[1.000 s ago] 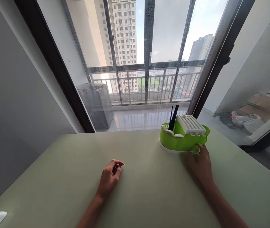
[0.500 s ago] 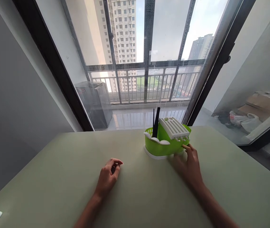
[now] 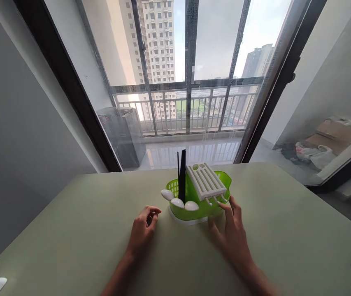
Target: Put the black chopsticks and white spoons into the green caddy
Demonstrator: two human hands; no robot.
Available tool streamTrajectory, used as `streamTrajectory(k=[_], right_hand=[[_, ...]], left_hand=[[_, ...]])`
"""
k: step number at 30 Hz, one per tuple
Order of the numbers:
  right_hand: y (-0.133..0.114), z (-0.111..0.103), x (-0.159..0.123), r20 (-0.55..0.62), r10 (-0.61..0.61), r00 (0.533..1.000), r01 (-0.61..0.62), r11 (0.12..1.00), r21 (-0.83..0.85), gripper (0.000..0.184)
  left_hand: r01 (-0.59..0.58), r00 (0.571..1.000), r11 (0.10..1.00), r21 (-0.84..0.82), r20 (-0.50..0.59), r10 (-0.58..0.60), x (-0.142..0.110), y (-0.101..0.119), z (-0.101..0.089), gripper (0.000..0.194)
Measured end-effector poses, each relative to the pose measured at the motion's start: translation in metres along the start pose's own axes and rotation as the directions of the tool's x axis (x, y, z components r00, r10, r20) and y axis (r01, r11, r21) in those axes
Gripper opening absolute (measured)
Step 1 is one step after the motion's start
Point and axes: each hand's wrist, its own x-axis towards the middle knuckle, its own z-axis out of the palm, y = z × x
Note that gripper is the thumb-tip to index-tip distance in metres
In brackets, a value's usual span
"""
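Toward the far edge of the counter (image 3: 70, 230), slightly right of its middle, touching the near right side of the green caddy (image 3: 192, 189) with the right grip (image 3: 232, 230), spreading it wide; left of the caddy, curling the left grip (image 3: 142, 228) loose and narrow.

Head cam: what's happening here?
A person's bare right hand has its fingers at the near right end of a green plastic caddy with a white slotted top, on a pale green tabletop. A long black upright piece and white rounded spoon-like pieces sit in it. The bare left hand is loosely curled, apart from the caddy.
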Motion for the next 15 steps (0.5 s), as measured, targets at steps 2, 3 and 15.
streamTrajectory(k=[2,3,15], right_hand=[[-0.015,-0.001,-0.013,0.014,0.021,1.0,-0.021,1.0,0.002,0.039],[-0.021,-0.001,-0.018,0.024,0.033,0.999,-0.033,0.999,0.002,0.04],[-0.032,-0.033,-0.063,0.029,-0.032,0.999,0.031,0.999,0.022,0.055]], left_hand=[[-0.012,1.0,1.0,0.006,0.002,0.012,0.001,-0.002,0.0,0.029],[-0.019,1.0,1.0,0.005,0.003,0.019,0.001,-0.003,0.0,0.029],[0.045,0.991,0.991,-0.123,-0.118,-0.059,0.007,-0.012,-0.003,0.025]])
